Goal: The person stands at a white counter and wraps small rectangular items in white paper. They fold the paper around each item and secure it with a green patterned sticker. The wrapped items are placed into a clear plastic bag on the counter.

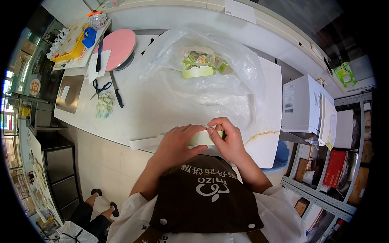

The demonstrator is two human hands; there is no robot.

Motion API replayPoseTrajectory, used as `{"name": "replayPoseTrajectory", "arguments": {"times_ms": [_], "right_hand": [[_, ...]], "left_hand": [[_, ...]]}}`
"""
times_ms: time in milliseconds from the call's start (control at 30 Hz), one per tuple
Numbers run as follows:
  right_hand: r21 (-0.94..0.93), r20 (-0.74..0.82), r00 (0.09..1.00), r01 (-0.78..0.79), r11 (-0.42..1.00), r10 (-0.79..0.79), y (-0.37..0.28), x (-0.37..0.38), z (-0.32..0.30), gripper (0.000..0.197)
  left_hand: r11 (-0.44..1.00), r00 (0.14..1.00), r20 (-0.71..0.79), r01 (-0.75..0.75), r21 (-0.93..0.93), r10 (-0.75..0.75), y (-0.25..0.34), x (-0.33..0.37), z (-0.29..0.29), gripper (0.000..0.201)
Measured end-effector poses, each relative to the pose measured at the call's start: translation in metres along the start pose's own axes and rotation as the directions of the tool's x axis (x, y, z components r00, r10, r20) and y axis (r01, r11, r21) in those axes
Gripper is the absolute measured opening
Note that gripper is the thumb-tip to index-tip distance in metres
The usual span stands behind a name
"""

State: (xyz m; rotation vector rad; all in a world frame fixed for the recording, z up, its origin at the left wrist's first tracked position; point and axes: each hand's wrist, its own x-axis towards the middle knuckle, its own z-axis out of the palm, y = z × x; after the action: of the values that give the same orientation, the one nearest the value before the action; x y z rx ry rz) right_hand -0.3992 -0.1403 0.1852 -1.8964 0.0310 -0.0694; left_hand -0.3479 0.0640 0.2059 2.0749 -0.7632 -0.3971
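At the near edge of the table both my hands hold a pale green paper band (199, 139) that looks curved. My left hand (177, 141) grips its left part, thumb below and fingers above. My right hand (229, 141) pinches the right end between thumb and fingers. A white flat strip (145, 143) juts out left of my left hand; whether it joins the band is hidden. Beyond my hands a large clear plastic bag (170, 89) lies spread open. Several green and white paper pieces lie in it, with a similar pale green band (197, 72) in front.
To the left lie scissors (101, 86), a black-handled knife (117, 94) and a crumpled glove (104, 106). A pink turntable (117, 48), a tape dispenser (89, 37) and a metal plate (69, 94) are farther off. A white appliance (300, 104) stands right. Another person's legs (97, 214) show lower left.
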Motion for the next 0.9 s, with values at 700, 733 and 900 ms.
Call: {"name": "replayPoseTrajectory", "arguments": {"times_ms": [700, 733, 900], "right_hand": [[0.046, 0.056, 0.998, -0.023, 0.999, 0.021, -0.003, -0.001, -0.002, 0.017], [0.051, 0.073, 0.996, -0.05, 0.997, 0.046, -0.003, -0.001, -0.003, 0.017], [-0.031, 0.062, 0.994, 0.096, 0.995, -0.094, 0.002, 0.002, -0.007, 0.024]], "left_hand": [[0.989, 0.99, -0.082, -0.107, 0.101, 0.116, -0.005, -0.002, -0.004, 0.049], [0.989, 0.988, -0.088, -0.117, 0.095, 0.126, -0.006, -0.002, -0.004, 0.049], [1.0, 0.999, -0.038, 0.025, -0.005, -0.025, -0.002, -0.003, -0.013, 0.045]]}}
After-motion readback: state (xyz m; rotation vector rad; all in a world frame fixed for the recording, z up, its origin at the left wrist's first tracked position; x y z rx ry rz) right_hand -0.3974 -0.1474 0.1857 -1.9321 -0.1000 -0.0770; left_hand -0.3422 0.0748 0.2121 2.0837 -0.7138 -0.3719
